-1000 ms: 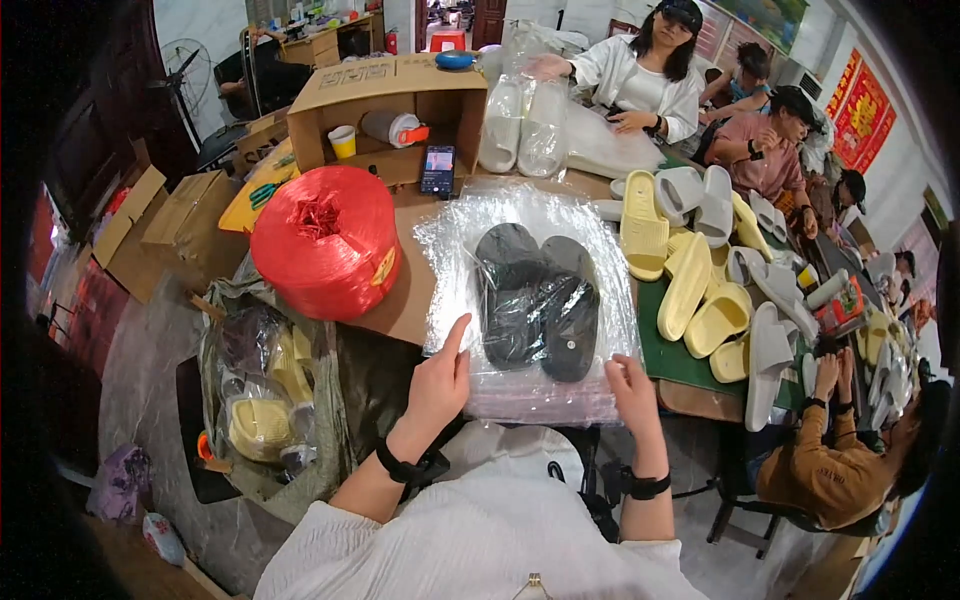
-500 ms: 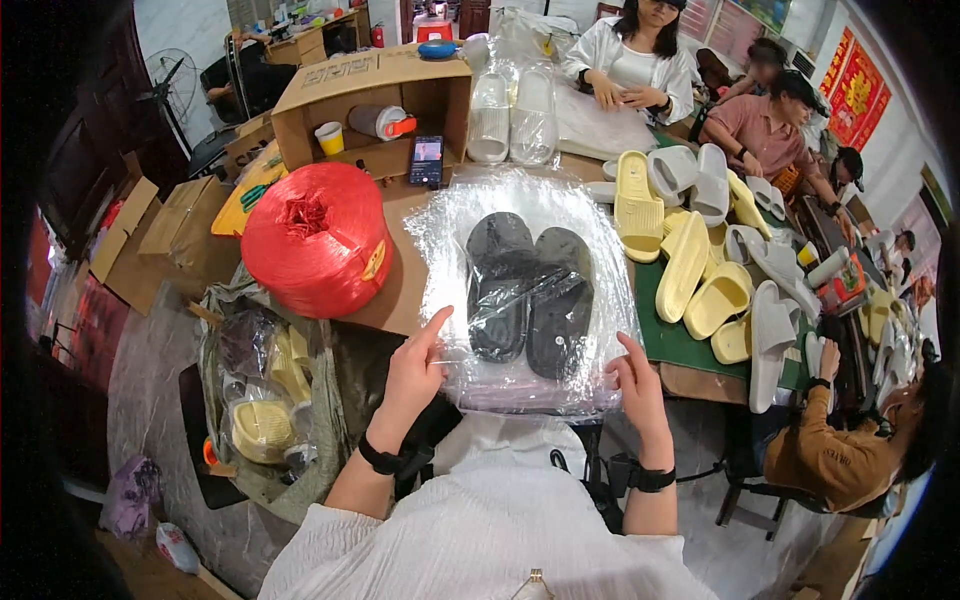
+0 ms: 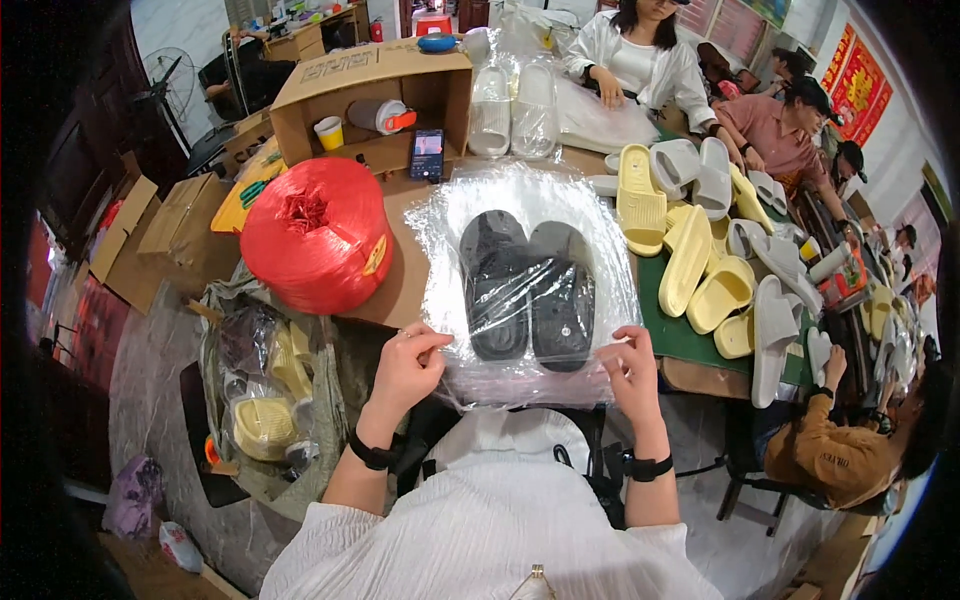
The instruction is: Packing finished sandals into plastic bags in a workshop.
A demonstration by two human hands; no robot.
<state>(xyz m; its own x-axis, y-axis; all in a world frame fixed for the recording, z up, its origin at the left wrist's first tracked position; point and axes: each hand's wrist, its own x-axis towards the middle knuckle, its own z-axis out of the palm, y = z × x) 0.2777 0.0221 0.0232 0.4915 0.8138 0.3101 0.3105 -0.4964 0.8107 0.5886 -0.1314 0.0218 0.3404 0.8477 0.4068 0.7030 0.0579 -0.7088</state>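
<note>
Looking down from the head camera: both hands pinch the near edge of a clear crinkly plastic bag (image 3: 525,290) holding a pair of black foam slippers (image 3: 527,290), lying flat on the brown table (image 3: 400,290) right in front of the person; the left hand (image 3: 405,368) is clamped on the near-left corner, the right hand (image 3: 632,372) on the near-right corner, well apart from each other.

What could go sideways, as I see it: the film looks thin and slippery, so an uneven pull from one hand could skew the pair or let a slipper slide toward the open end; that near edge hangs past the table, so a loose grip could drop the whole bag into the lap; the big red spool of plastic twine (image 3: 317,235) sits just left of the bag and could snag the film; the heap of pale yellow and grey slippers (image 3: 720,250) crowds the right side, so a wide swing might knock some off.

Hard to make out: glare hides which end of the bag is open, and whether it's sealed I can't tell; fingertips are partly under the film; the sack of yellow slippers (image 3: 265,400) at near left is murky; the open cardboard box (image 3: 375,95) at the far side and the co-workers at far right bend away into the fisheye rim.
</note>
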